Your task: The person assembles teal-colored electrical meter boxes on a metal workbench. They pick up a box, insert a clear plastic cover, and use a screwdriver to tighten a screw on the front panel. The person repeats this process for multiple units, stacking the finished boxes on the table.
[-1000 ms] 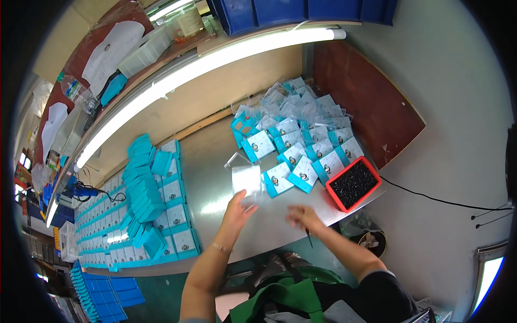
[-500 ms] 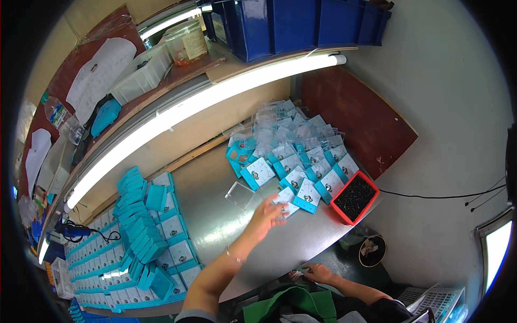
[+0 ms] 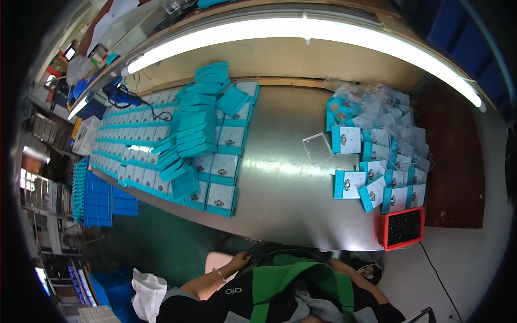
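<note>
My left hand [image 3: 239, 261] is down below the table's front edge, beside a pale pink seat [image 3: 214, 262]. Dark clothing covers its fingertips, so its grip does not show. Of my right arm only the forearm [image 3: 353, 271] appears; the hand is hidden past the green apron [image 3: 293, 273]. On the metal table [image 3: 285, 199], a clear square plastic cover [image 3: 318, 148] lies alone near the middle. To its right are several teal boxes [image 3: 353, 184] with white faces and small metal fittings. Clear plastic covers [image 3: 385, 110] are heaped behind and over some of them.
A red tray [image 3: 383, 232] of small black pieces stands at the table's front right corner. Rows of white-faced teal boxes [image 3: 230, 137] fill the left side, with teal pieces [image 3: 195, 132] heaped on top. A lit tube [image 3: 301, 29] spans above; a blue cable [image 3: 125, 98] lies at the back left.
My view has swung left. My left hand has drawn back from above the table to below its front edge. My right hand, seen low down before, is now hidden.
</note>
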The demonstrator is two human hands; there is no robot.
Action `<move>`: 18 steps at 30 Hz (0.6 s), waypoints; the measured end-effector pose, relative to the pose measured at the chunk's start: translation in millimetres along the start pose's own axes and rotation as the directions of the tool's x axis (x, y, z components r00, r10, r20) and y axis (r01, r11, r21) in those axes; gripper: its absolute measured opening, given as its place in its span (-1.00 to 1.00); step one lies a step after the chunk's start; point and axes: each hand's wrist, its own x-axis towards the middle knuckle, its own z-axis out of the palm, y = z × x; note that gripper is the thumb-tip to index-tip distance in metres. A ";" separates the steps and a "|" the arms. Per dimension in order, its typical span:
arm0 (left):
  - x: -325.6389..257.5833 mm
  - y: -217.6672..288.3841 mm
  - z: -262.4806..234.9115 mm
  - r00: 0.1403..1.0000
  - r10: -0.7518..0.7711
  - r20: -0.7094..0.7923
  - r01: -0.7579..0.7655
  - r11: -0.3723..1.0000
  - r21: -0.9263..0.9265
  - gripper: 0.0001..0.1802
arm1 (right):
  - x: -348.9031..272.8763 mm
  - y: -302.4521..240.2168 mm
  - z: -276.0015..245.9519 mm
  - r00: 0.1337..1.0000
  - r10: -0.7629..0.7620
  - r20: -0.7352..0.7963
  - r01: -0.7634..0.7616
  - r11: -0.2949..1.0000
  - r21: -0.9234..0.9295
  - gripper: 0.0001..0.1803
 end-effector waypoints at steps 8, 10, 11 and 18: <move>-7.4 41.7 51.2 0.956 0.163 -0.242 -0.097 0.960 0.264 -0.74 | -44.4 72.9 20.1 0.990 0.142 -0.011 -0.105 0.781 0.616 -0.69; -10.2 34.7 42.3 0.968 0.055 -0.244 -0.003 0.979 0.205 -0.76 | -40.7 50.4 8.0 0.970 0.241 -0.041 -0.176 0.805 0.567 -0.69; -8.9 30.9 36.2 0.977 -0.045 -0.210 0.080 0.983 0.163 -0.77 | -40.8 36.2 -3.0 0.959 0.274 -0.068 -0.195 0.818 0.542 -0.68; -20.9 8.4 -52.5 0.899 -0.150 0.412 0.413 0.602 -0.683 -0.59 | -26.2 -79.1 -33.0 0.940 0.307 -0.151 -0.220 0.881 0.419 -0.72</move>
